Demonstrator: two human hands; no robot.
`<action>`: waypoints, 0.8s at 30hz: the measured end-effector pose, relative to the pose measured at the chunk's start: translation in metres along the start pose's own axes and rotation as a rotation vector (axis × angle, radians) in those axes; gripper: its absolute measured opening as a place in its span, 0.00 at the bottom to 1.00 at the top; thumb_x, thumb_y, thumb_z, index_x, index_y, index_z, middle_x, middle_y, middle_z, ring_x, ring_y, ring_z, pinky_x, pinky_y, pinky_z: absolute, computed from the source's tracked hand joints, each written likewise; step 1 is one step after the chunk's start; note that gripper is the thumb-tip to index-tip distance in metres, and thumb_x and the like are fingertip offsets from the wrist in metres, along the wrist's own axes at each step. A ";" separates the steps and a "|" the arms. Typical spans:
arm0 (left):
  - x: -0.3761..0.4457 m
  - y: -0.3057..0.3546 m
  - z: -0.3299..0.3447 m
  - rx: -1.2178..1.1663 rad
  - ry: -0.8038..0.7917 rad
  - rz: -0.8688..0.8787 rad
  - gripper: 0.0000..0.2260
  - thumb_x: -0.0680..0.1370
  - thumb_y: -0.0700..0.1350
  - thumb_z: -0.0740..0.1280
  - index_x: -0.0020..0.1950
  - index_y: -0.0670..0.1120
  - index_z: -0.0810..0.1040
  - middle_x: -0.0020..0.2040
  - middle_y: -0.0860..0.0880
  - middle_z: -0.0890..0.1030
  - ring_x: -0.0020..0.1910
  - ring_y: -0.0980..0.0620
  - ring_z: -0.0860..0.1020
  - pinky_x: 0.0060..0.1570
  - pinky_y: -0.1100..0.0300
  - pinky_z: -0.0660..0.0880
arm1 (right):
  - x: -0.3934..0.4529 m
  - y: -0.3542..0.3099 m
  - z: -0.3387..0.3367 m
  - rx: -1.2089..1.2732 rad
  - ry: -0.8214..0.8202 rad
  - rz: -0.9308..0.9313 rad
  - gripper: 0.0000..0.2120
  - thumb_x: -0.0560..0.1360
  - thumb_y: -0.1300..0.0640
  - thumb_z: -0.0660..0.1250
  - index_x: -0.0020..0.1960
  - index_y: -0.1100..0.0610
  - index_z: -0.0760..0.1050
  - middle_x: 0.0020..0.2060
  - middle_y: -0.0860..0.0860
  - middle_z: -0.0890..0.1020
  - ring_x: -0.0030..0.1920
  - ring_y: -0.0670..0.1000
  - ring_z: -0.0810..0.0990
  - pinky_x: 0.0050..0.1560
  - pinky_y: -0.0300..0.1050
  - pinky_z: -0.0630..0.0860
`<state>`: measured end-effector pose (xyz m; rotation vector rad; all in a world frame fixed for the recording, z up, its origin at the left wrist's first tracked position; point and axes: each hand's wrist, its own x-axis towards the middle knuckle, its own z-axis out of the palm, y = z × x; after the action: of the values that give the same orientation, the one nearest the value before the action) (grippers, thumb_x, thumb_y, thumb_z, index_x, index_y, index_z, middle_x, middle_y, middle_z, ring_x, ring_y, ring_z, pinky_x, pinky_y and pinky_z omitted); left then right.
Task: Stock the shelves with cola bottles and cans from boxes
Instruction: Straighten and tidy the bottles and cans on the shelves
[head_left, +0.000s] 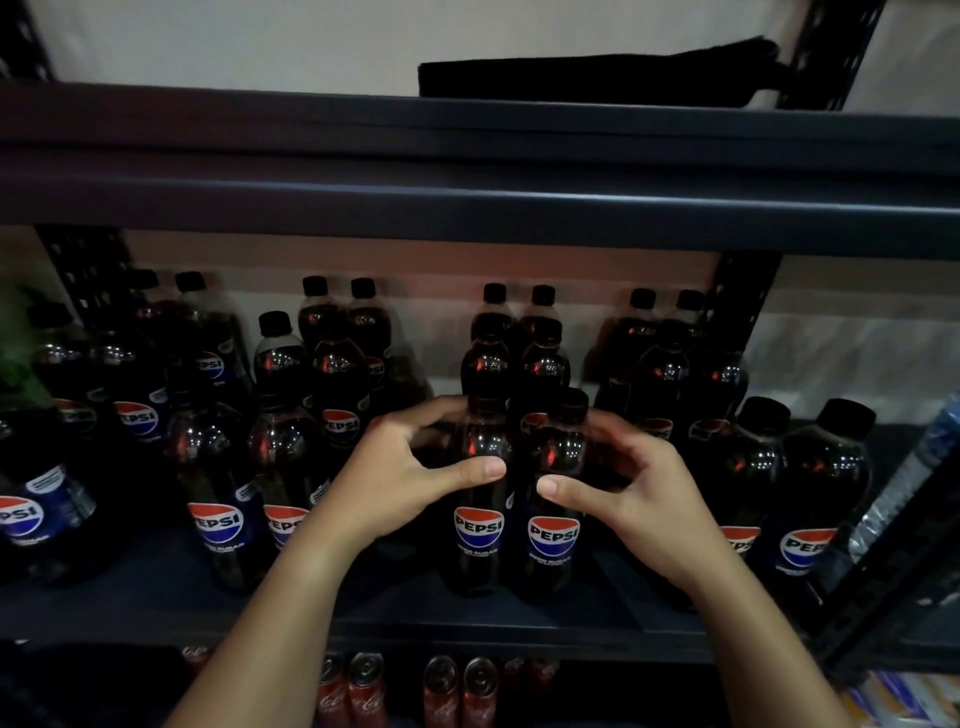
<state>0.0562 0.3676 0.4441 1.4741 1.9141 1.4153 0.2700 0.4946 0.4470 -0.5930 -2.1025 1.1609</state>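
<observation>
Two Pepsi bottles stand side by side at the front of the middle shelf (156, 597). My left hand (410, 467) curls round the upper part of the left bottle (478, 525), thumb on its front. Round the shoulder of the right bottle (553, 535) my right hand (634, 483) is curled, its thumb on the front too. Both bottles are upright with black caps and their labels face me. Behind and beside them stand several more Pepsi bottles (218, 493) in rows.
The dark metal shelf beam (467, 208) above hangs low over the bottle caps. A black flat object (597, 78) lies on the upper shelf. Red cola cans (363, 686) stand on the shelf below. A perforated upright (743, 296) and shrink-wrapped bottles (914, 467) are at right.
</observation>
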 end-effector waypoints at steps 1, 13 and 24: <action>0.000 0.000 0.000 -0.009 0.000 -0.003 0.28 0.66 0.61 0.80 0.65 0.61 0.80 0.60 0.64 0.83 0.63 0.65 0.78 0.71 0.52 0.72 | 0.000 0.000 0.000 -0.001 0.000 0.000 0.31 0.67 0.48 0.81 0.68 0.46 0.76 0.61 0.40 0.82 0.65 0.42 0.79 0.71 0.56 0.72; 0.002 0.000 -0.004 0.020 -0.024 -0.004 0.28 0.66 0.61 0.80 0.65 0.60 0.80 0.60 0.62 0.83 0.63 0.63 0.78 0.70 0.50 0.73 | 0.003 0.000 -0.002 -0.028 -0.022 -0.025 0.29 0.68 0.50 0.81 0.66 0.46 0.77 0.60 0.40 0.83 0.64 0.42 0.79 0.69 0.53 0.73; 0.006 0.006 -0.004 0.017 -0.041 0.008 0.22 0.68 0.60 0.79 0.61 0.61 0.81 0.59 0.62 0.83 0.63 0.61 0.79 0.68 0.48 0.74 | 0.007 -0.003 -0.002 -0.039 -0.070 -0.029 0.26 0.69 0.52 0.80 0.65 0.47 0.77 0.58 0.39 0.83 0.61 0.39 0.80 0.62 0.38 0.73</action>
<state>0.0544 0.3705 0.4530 1.5083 1.9016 1.3651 0.2661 0.4990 0.4526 -0.5450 -2.1907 1.1419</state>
